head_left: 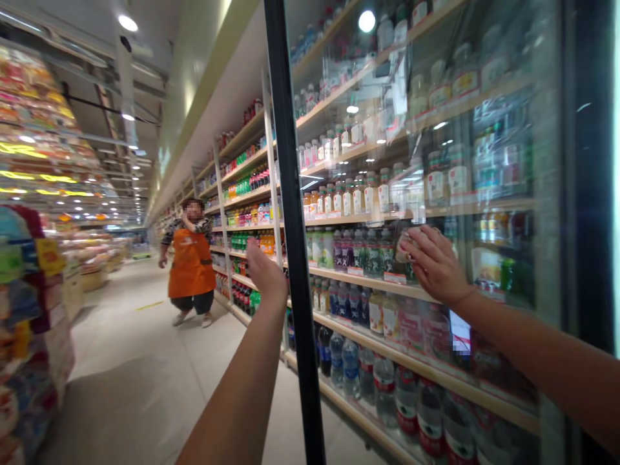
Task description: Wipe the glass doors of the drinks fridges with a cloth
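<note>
A glass cooler door (349,271) with a dark frame (293,194) stands in front of me. My right hand (433,261) lies against the glass, fingers stretched out and fairly flat. A pale shape beside its fingertips looks like a reflection, though I cannot be sure. At the left edge of the frame is my left hand (268,274), its thumb pointing up; the other fingers are hidden, so their grip does not show. Behind the glass, bottles with pale labels (346,199) and dark bottles (358,248) stand in rows on the shelves.
Open drink shelves (247,190) continue down the aisle on the left. A person in an orange apron (191,261) stands on the pale floor (121,361) there. Packaged goods (29,310) are stacked at the far left. Large bottles (385,384) fill the bottom shelf.
</note>
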### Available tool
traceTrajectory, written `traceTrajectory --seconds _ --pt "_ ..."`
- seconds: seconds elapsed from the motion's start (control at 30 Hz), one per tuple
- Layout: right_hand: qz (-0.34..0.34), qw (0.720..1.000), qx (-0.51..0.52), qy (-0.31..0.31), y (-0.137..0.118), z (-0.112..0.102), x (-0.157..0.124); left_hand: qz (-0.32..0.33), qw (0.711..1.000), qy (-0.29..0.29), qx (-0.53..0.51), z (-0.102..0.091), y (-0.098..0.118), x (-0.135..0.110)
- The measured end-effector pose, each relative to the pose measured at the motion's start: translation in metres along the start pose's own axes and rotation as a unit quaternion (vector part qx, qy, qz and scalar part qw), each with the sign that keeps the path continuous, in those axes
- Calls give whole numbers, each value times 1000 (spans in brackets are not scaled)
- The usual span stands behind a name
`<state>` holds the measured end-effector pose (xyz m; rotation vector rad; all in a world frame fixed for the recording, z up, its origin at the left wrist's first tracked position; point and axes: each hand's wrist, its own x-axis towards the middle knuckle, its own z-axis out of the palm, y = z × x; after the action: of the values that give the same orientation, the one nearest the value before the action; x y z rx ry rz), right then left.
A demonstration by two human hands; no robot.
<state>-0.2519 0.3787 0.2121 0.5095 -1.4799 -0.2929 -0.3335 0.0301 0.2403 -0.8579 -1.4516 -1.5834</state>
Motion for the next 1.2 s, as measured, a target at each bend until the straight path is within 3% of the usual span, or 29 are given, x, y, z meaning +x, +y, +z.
traceTrajectory --seconds 0.07,0.17,0.23,0.3,0.33,0.4,0.63,0.73,0.8,0.9,0.97,1.07,1.13,1.2 --pt "1 1000 -1 -4 0 0 0 106 990 -8 89 19 15 -12" --pt "4 1000 0 -4 -1 0 1 222 947 -121 200 59 21 -42" --pt "7 1000 0 -4 0 0 1 296 878 -156 344 80 16 -58" --pt "9 1000 0 -7 1 1 1 340 800 -133 476 91 10 -66" --pt "10 1000 0 -9 1 2 2 348 773 -117 517 93 7 -66" --pt "12 1000 -3 -11 1 2 1 349 758 -106 540 90 4 -65" --pt "-7 999 25 -37 -8 -3 -1 287 776 -75 557 77 6 -64" --pt "-13 997 58 -48 2 5 25 273 777 -88 560 78 3 -62" --pt "35 997 59 -22 9 17 48 272 787 -91 546 79 -2 -60" --pt "84 995 55 11 2 34 71 312 832 -69 454 76 -13 -58" --pt "16 996 78 -29 -12 41 74 344 855 -45 386 71 -21 -57" --pt "-112 981 117 -110 -23 45 76 359 867 -28 346 64 -31 -56" --pt "-84 985 110 -103 -20 47 82 359 873 -26 330 62 -34 -56" --pt "0 994 87 -65 -22 51 86 359 878 -26 315 62 -35 -55"
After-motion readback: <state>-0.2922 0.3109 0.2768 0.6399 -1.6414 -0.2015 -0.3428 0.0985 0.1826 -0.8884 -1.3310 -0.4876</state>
